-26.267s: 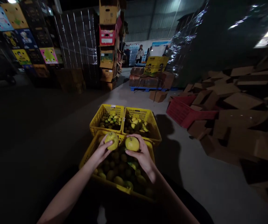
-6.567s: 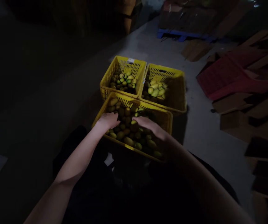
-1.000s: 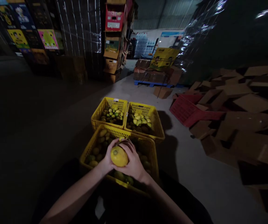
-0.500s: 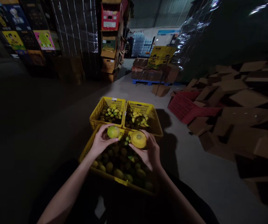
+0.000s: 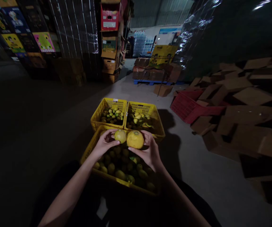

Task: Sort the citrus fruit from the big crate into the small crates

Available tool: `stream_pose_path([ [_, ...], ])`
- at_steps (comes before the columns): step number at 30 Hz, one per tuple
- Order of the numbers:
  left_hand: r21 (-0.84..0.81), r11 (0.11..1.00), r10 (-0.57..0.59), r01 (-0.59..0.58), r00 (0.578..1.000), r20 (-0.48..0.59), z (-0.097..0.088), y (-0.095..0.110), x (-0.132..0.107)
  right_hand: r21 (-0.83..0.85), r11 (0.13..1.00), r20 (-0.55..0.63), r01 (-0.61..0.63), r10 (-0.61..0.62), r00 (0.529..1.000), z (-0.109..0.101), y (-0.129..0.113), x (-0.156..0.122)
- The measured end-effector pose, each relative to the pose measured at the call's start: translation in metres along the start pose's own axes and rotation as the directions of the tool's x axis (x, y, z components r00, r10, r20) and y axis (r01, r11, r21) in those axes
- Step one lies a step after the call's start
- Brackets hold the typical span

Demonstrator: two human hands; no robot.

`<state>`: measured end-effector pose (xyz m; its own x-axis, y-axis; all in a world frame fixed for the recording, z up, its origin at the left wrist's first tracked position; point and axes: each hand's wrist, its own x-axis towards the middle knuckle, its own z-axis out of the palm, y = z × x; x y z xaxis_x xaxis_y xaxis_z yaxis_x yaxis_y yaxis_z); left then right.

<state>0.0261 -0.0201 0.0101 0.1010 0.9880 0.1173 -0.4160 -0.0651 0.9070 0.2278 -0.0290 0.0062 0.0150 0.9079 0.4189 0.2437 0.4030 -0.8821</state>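
My left hand [image 5: 104, 144] is closed around a greenish-yellow lemon [image 5: 120, 136], thumb below and fingers above. A larger, deeper yellow lemon [image 5: 135, 140] is gripped by my right hand [image 5: 150, 149]. The two fruits are side by side, almost touching, above the near yellow crate [image 5: 86, 153]. Many green and yellow lemons [image 5: 120, 175] lie in that crate, those at its bottom in deep shadow. Behind it stand two more yellow crates: the left one [image 5: 97, 115] has small greenish lemons, and the right one [image 5: 160, 126] has yellower ones.
A red crate [image 5: 185, 107] lies tipped at the right against a heap of cardboard boxes [image 5: 249, 126]. Farther back are a blue pallet [image 5: 150, 82] with cartons, a tall stack of boxes [image 5: 109, 47] and printed cartons [image 5: 43, 41] at the left.
Both hands have drawn closer together, bringing the two lemons nearly into contact. The lemon in my right hand has turned, and the one in my left has shifted slightly right.
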Motion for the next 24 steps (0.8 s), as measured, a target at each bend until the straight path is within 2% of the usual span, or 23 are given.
stream_pose_path([
  [3,-0.021,0.993,-0.118,0.120,0.992,0.048,-0.001,-0.001,-0.001,0.221,0.949,0.086,-0.226,0.212,0.974,0.000,-0.009,-0.002],
  [5,-0.027,0.975,-0.220,0.222,0.973,0.068,-0.002,-0.004,0.000,0.354,0.840,0.194,-0.410,0.363,0.911,0.001,-0.014,-0.003],
  [7,-0.020,0.951,-0.308,0.309,0.950,0.046,-0.003,-0.010,0.002,0.419,0.698,0.306,-0.581,0.494,0.814,0.003,-0.016,-0.002],
  [9,0.000,0.925,-0.381,0.381,0.924,0.008,-0.004,-0.016,0.004,0.413,0.552,0.382,-0.724,0.617,0.688,0.005,-0.013,-0.001],
  [11,0.015,0.902,-0.432,0.432,0.902,-0.019,-0.006,-0.022,0.007,0.385,0.427,0.421,-0.818,0.707,0.568,0.008,-0.006,0.001],
  [12,0.022,0.892,-0.450,0.451,0.892,-0.030,-0.008,-0.024,0.007,0.378,0.379,0.433,-0.845,0.734,0.523,0.010,-0.003,0.002],
  [14,0.022,0.878,-0.477,0.479,0.878,-0.045,-0.009,-0.027,0.008,0.375,0.312,0.463,-0.873,0.752,0.469,0.011,0.001,0.003],
  [16,0.010,0.868,-0.496,0.497,0.867,-0.037,-0.010,-0.028,0.008,0.386,0.281,0.482,-0.879,0.751,0.452,0.012,0.002,0.004],
  [18,0.012,0.864,-0.503,0.503,0.864,-0.002,-0.010,-0.026,0.007,0.405,0.281,0.474,-0.870,0.749,0.463,0.012,0.002,0.004],
  [22,0.122,0.871,-0.479,0.475,0.878,0.000,-0.005,-0.019,0.003,0.437,0.335,0.438,-0.835,0.731,0.523,0.012,0.000,0.001],
  [24,0.169,0.886,-0.434,0.432,0.901,-0.028,-0.002,-0.016,0.002,0.422,0.394,0.430,-0.817,0.706,0.562,0.014,0.001,-0.001],
])
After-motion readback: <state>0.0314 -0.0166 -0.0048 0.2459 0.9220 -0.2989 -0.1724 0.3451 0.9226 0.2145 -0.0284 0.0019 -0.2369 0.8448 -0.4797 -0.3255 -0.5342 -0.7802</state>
